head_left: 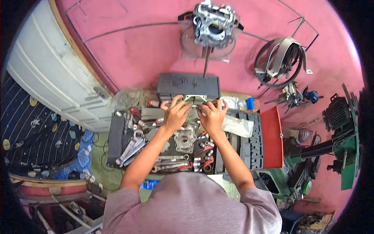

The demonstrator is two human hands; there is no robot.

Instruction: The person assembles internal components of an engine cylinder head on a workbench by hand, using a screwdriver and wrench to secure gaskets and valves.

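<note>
Between both hands, over the back of the bench, is a thin pale gasket with a cut-out outline. The fingers of my left hand are closed on its left side. My right hand pinches it from the right, the two thumbs close together at its near edge. Fingers cover part of the piece. Below the hands on the bench rests a metal engine cylinder block, with combination wrenches to its left and more wrenches in front of it.
A dark case stands at the wall behind the hands. At right lies an open toolbox with a red side, a clear plastic bag on it. An engine part and belts hang on the pink wall. A green machine stands far right.
</note>
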